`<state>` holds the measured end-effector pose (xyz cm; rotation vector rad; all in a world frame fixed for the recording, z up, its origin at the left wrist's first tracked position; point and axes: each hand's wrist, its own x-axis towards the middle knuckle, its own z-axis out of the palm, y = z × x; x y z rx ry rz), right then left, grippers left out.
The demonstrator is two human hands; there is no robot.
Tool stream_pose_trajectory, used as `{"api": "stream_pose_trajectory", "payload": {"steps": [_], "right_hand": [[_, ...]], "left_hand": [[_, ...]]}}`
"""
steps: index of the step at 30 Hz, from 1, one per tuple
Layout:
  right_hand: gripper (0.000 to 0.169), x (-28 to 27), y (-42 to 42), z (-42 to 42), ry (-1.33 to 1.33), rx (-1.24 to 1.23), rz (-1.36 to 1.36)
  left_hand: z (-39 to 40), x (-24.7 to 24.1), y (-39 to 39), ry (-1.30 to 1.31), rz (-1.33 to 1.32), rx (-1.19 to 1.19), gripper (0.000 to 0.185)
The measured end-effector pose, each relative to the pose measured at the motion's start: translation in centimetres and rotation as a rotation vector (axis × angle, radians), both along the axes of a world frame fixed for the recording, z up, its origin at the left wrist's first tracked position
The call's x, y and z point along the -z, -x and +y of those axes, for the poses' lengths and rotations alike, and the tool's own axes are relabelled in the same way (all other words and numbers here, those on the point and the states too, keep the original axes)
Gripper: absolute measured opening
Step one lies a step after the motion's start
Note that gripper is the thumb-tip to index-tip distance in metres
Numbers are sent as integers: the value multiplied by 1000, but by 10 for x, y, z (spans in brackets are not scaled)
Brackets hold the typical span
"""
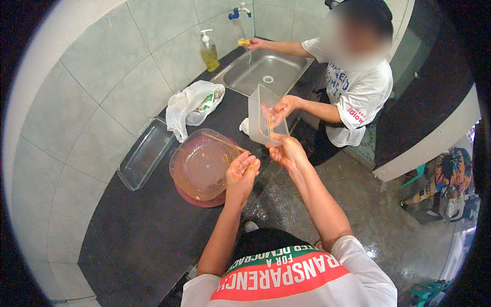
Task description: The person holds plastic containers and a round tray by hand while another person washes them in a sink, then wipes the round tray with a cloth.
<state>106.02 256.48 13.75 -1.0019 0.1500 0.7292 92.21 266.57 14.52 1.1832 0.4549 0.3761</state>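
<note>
My right hand (287,152) grips the near end of a translucent rectangular plastic container (257,115), which is tilted on its side. A co-worker's hand (283,109) is at the same container's open side. My left hand (241,174), wet and with fingers curled, is beside the rim of a clear, fluted round plastic tray (203,165). Whether it holds that rim cannot be made out. Orange-brown residue spots the tray, which sits over a dark-red basin (191,199). A thin brownish strip (242,149) shows at my left fingertips.
Along the tiled wall are a clear glass baking dish (145,155), a white plastic bag (195,103) and a pump soap bottle (209,55). Farther off, the co-worker holds a yellow sponge (243,42) over a steel sink (264,69), below a tap (241,12). The floor (337,199) looks wet.
</note>
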Motion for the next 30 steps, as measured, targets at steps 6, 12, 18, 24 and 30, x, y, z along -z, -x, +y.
{"api": "stream_pose_trajectory", "payload": {"steps": [6,12,18,24,30], "right_hand": [[17,7,-20,14,-46,60,-14],[16,20,2,21,-83,66,-31],[20,34,33,27,41,29,-188],[29,58,43,45,101,66,-386],[31,85,27,53,290,60,-673]], "left_hand": [[6,8,20,14,-1,-78,35],[17,16,25,-3,67,-108,32],[22,37,10,11,-50,-215,30],[55,68,-2,33,-48,95,40],[50,80,-30,-12,23,-183,30]]}}
